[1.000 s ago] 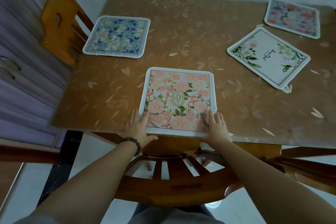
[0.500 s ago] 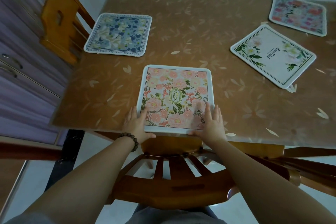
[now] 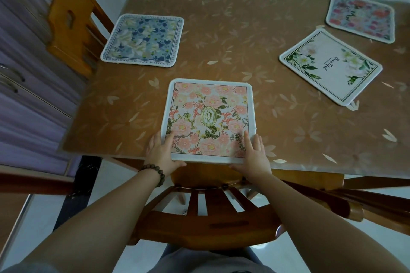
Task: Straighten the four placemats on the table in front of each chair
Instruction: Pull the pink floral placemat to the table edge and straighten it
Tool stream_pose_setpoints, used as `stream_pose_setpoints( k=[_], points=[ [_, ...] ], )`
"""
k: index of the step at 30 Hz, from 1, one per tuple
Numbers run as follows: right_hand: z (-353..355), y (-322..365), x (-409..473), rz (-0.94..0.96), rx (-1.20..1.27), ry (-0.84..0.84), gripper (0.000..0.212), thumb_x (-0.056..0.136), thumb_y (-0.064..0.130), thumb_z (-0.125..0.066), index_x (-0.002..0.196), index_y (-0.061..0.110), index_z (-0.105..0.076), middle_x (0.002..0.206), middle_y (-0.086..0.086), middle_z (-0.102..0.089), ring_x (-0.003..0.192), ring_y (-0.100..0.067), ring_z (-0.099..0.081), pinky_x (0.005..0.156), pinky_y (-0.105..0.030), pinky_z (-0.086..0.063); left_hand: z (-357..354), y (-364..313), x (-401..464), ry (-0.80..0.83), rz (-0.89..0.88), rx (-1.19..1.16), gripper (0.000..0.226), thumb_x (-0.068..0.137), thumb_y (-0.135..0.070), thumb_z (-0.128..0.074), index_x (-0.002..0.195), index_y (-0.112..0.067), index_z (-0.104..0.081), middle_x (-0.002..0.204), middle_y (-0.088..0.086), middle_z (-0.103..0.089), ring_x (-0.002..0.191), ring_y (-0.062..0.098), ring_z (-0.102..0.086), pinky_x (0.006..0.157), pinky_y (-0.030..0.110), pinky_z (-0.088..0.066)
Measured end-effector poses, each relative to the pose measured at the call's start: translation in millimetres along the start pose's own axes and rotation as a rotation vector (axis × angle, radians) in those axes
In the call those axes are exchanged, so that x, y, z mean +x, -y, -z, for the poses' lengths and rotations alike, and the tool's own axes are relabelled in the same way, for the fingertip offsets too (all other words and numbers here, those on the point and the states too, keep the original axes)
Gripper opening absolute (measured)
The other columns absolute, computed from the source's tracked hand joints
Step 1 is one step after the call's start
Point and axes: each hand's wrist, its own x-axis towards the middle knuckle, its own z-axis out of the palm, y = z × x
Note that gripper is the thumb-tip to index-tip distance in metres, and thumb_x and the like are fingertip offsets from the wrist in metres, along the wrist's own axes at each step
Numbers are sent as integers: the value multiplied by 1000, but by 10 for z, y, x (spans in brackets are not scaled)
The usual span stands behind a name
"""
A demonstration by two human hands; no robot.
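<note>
I press my left hand and right hand flat on the near corners of the pink floral placemat, fingers straight and lightly spread, thumbs tucked under its near edge at the lip of the surface. It lies square before the near chair. The blue placemat faces the left chair; the white placemat lies skewed near the red floral placemat.
</note>
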Motion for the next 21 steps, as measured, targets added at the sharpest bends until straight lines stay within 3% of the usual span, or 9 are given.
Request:
stream_pose_setpoints(
  k=[5, 13, 17, 21],
  points=[
    [38, -6, 30, 0, -34, -40, 123, 67, 50, -78, 149, 22, 9, 159, -14, 1, 145, -27, 8, 115, -36, 1, 27, -1, 52, 23, 6, -28, 114, 59, -57, -81, 148, -36, -13, 157, 15, -6, 143, 34, -4, 113, 50, -19],
    [-40, -25, -64, 0, 1, -86, 111, 71, 43, -78, 150, 23, -3, 159, -12, -3, 146, -25, 4, 119, -38, -3, -11, 61, 17, 0, -20, -30, 110, 61, -55, -81, 148, -33, -18, 158, 12, -5, 144, 33, -5, 114, 50, -19],
    [-12, 32, -53, -36, -21, -39, 115, 68, 61, -71, 150, 24, 0, 159, -13, 2, 146, -28, 6, 119, -43, -6, 10, 14, 13, 76, -6, 38, 115, 64, -67, -71, 150, -32, -5, 158, 15, 7, 145, 31, 6, 115, 47, -11],
    [43, 156, -49, 37, -69, 35, 111, 71, 73, -56, 150, 26, 7, 159, -7, 10, 145, -26, 11, 116, -47, -4, 67, -166, -13, 102, -35, 46, 97, 76, -73, -52, 150, -30, -6, 159, 12, 8, 145, 29, 8, 115, 48, -9]
  ],
)
